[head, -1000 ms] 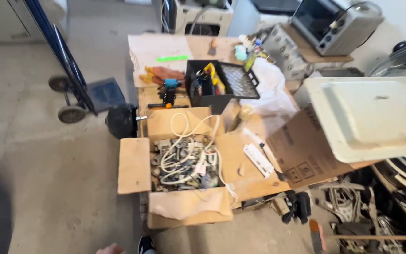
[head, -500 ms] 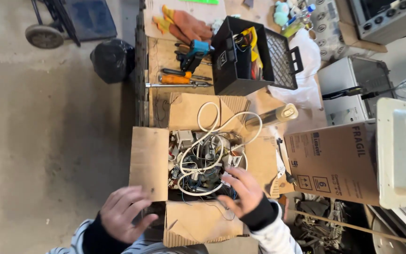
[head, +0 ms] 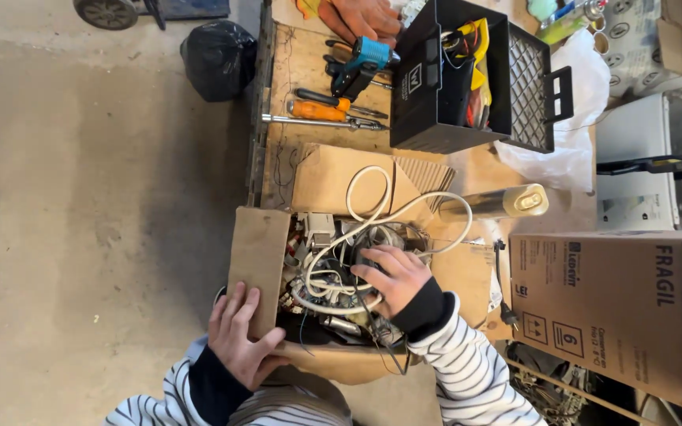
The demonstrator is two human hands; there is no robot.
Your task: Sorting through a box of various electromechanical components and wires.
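Step in hand: rummaging through an open cardboard box [head: 258, 244] full of cables and small parts, on the evidence of one hand steadying and one hand digging.
Left hand [head: 240, 335]: laid on the near-left flap of the box, fingers spread and curled over the cardboard edge, pinning the flap down and back.
Right hand [head: 392, 278]: down inside the box, palm down on the heap, fingers bent and loosely spread over the white cable [head: 357, 229]; cannot tell whether anything is actually pinched underneath.
White cable: loops up out of the box, over the far flap and back down into the tangle; one loop runs toward the pale cylindrical object [head: 499, 203] lying just beyond the box.
Box contents: grey and white plugs, thin dark wires, small metal pieces, all knotted together; single items hard to tell apart.
Box position: on the floor at the near end of a wooden pallet [head: 278, 95], right in front of the striped sleeves.
Beyond the box: orange-handled screwdrivers [head: 321, 109], a blue power tool [head: 361, 63], a black crate [head: 467, 79] holding yellow and black gear.
To the right: a bigger printed carton [head: 609, 308], a black plug [head: 507, 315] hanging beside it.
Next move calls for: a firm close of the right fingers on one cable, then a slow lift to work it free of the knot, with the flap kept pinned so the box stays put.
Risk, as a judgement: neighbouring wires likely to drag up along with it.
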